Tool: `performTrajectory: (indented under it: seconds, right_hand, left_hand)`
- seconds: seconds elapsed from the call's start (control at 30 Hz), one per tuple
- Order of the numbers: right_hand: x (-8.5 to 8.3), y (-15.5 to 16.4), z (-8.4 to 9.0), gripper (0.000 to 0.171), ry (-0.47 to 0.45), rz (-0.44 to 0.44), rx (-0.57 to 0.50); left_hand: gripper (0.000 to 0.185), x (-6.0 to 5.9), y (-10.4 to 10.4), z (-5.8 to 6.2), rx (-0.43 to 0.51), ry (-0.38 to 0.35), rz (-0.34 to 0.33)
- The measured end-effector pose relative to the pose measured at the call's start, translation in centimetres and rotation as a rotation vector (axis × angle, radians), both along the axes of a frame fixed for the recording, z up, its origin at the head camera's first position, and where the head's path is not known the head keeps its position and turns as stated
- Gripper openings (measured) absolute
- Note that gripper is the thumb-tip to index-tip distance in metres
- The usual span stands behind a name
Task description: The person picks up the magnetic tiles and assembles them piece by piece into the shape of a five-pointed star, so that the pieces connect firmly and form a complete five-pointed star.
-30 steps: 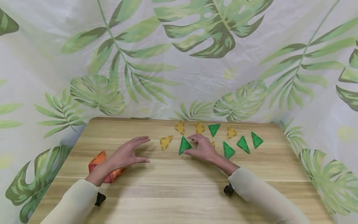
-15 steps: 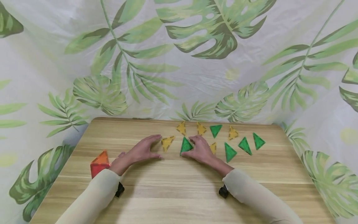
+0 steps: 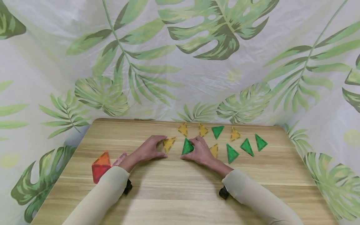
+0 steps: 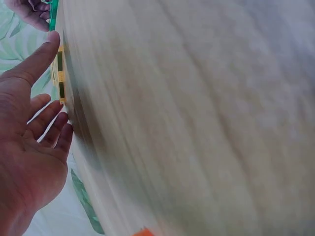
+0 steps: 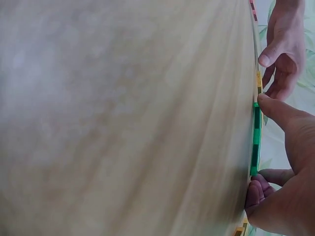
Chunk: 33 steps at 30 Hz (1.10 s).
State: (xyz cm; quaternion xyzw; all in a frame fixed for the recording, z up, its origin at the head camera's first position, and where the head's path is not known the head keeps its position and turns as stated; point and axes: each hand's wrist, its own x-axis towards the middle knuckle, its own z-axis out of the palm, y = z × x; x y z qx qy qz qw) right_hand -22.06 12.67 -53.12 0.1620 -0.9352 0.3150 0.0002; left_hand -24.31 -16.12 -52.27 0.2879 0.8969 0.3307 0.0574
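Leaf-patterned fabric (image 3: 180, 78) hangs behind a wood-grain table (image 3: 180, 193), where the right hand (image 3: 199, 152) pinches a green triangle (image 3: 187, 147) at its nine o'clock. The left hand (image 3: 150, 148), thumb and fingers apart, frames a yellow triangle (image 3: 169, 144) at its three o'clock, firm contact being hard to tell. Farther out, other triangles (image 3: 247, 147) lie from the right hand's eleven to three o'clock, and a red-and-orange shape (image 3: 100, 170) sits at the left hand's eight.
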Motion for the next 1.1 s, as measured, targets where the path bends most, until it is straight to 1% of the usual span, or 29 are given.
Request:
performTrajectory:
  seconds: [0.2, 0.33, 0.6, 0.7, 0.9, 1.1]
  right_hand:
    - [0.0, -0.3, 0.0, 0.087, 0.018, -0.003, 0.028]
    - [0.1, -0.5, 0.1, 0.085, 0.0, -0.016, 0.04]
    - [0.2, -0.7, 0.1, 0.084, 0.001, -0.025, 0.019]
    - [0.3, -0.7, 0.1, 0.084, -0.004, -0.025, 0.015]
    - [0.8, -0.8, 0.4, 0.085, -0.022, -0.006, -0.01]
    - [1.7, -1.5, 0.8, 0.084, -0.031, 0.044, -0.027]
  left_hand:
    - [0.078, -0.2, 0.4, -0.1, -0.038, 0.053, 0.002]
    - [0.073, -0.1, 0.7, -0.1, -0.047, 0.086, -0.007]
    - [0.069, 0.1, 1.0, 0.4, -0.07, 0.076, 0.014]
    - [0.068, 0.2, 1.0, 0.5, -0.076, 0.083, 0.025]
    - [0.07, 0.9, 0.0, 0.5, -0.07, 0.105, 0.04]
    - [0.068, 2.4, -1.5, 0.9, -0.084, 0.159, 0.04]
